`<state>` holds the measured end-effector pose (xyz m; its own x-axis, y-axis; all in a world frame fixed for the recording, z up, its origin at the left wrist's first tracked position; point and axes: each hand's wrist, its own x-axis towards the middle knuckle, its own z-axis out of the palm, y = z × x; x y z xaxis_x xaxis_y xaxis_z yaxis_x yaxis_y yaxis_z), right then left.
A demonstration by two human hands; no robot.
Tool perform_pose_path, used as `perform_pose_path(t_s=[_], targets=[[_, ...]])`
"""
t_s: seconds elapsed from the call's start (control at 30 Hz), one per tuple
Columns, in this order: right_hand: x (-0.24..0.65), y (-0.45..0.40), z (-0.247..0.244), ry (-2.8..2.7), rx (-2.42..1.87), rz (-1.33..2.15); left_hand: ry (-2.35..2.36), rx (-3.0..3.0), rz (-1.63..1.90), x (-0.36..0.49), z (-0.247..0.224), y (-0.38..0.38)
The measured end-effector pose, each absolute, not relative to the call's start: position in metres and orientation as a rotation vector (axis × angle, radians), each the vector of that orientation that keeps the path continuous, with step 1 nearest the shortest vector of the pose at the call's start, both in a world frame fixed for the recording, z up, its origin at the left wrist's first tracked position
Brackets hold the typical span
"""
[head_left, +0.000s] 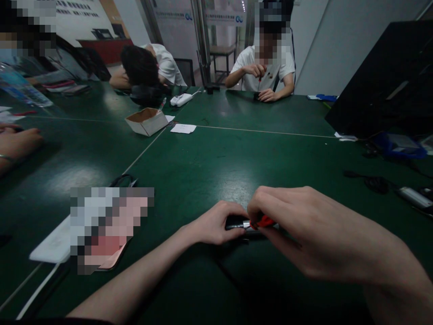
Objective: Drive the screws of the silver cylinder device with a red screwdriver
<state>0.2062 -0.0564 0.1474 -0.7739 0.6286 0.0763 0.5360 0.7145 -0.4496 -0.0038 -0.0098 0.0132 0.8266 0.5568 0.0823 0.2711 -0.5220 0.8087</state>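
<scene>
My left hand (219,222) is closed, thumb and fingers curled round a small dark object (234,222) low over the green tabletop. Most of that object is hidden, so its kind cannot be made out. From the right, my right hand (304,230) pinches a red-handled screwdriver (264,221), its fingers covering much of the handle. The short shiny metal part points left toward the dark object between my left fingers. Whether the tip touches it cannot be told.
A white power bank-like slab (50,239) and a pink phone (117,259) lie to the left. Farther off are a paper box (149,123) and a white card (183,128). Cables (375,183) lie right. Across the table a person (267,67) holds a red screwdriver; another person (165,63) leans on it.
</scene>
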Motion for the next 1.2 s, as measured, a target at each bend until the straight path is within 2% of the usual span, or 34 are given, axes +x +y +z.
perform_pose_path(t_s=[0.5,0.77,1.0,1.2], targets=[[0.2053,-0.0554,0.1448,-2.706,-0.942,0.579,0.603,2.149,0.465,-0.0019,0.016,-0.0117],[0.2009,-0.0572,0.143,-2.769,-0.914,0.24,0.596,2.096,0.459,0.0001,0.0168,-0.011],[0.2033,-0.0586,0.1489,-2.762,-0.971,0.471,0.62,2.129,0.455,-0.0007,0.0174,-0.0117],[0.2026,-0.0568,0.1437,-2.753,-0.99,0.252,0.598,2.135,0.524,-0.0005,0.0168,-0.013]])
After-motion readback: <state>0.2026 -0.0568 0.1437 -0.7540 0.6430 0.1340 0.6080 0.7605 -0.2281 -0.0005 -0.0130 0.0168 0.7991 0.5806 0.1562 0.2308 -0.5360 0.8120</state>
